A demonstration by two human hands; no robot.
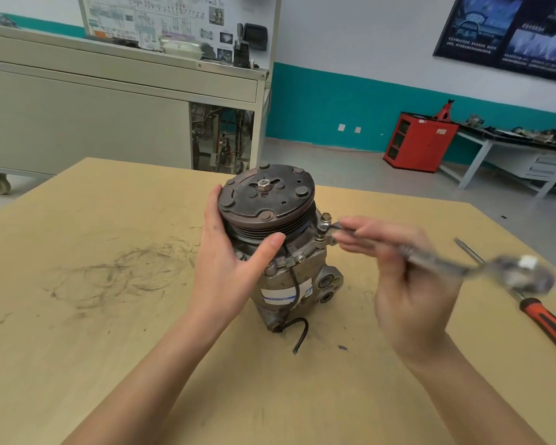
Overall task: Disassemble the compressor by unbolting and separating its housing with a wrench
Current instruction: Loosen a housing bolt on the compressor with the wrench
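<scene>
The compressor [289, 284] stands upright in the middle of the wooden table [109, 348], its rusty brown pulley [267, 200] on top. My left hand [228, 258] wraps round the pulley's left and front side, thumb against its grooves. My right hand [408, 277] holds a metal wrench [437, 258], blurred by motion. The wrench's far end sits on a bolt [325, 226] at the housing's upper right flange. A black wire [299, 332] hangs from the housing's front down to the table.
A screwdriver [546, 319] with a red and black handle lies on the table at the right. Dark scuff marks [122, 274] cover the wood to the left. Behind stand a grey cabinet [109, 101], a red cabinet [421, 142] and a workbench [527, 152].
</scene>
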